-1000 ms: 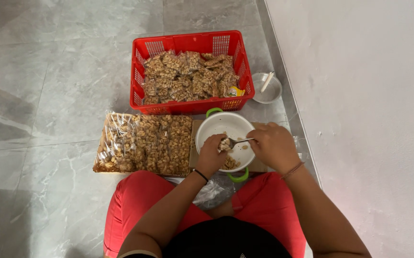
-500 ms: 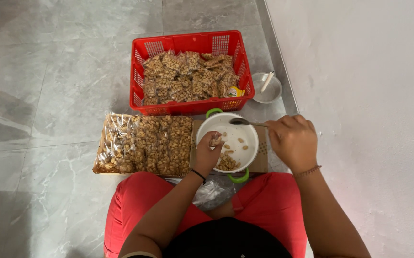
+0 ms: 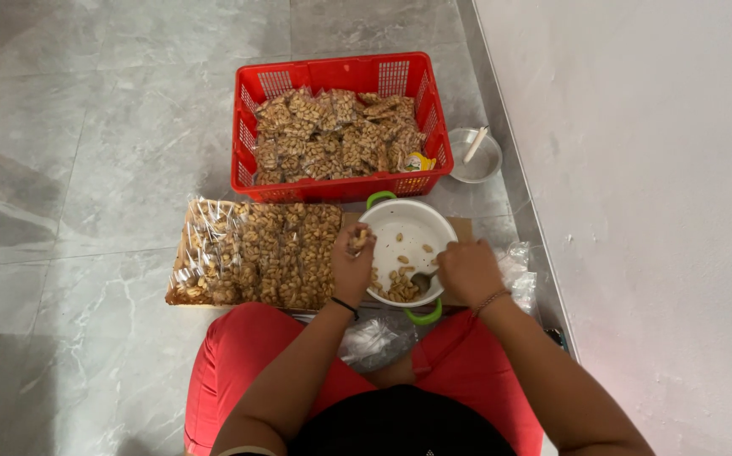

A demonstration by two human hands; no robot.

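My right hand (image 3: 467,270) is closed on a metal spoon (image 3: 421,280) down among the nuts in the white bowl with green handles (image 3: 408,232). My left hand (image 3: 353,263) pinches what looks like a small filled packet (image 3: 357,241) at the rim. Best to scoop shallow and keep the packet over the bowl.

**One head-worn view, looking straight down**

The single camera sits on the person's head and faces steeply down over their lap to the grey tiled floor (image 3: 87,127). It is near enough that forearms fill the lower frame. The white wall (image 3: 636,169) runs along the right edge. With only this one view, nothing is shared with another.
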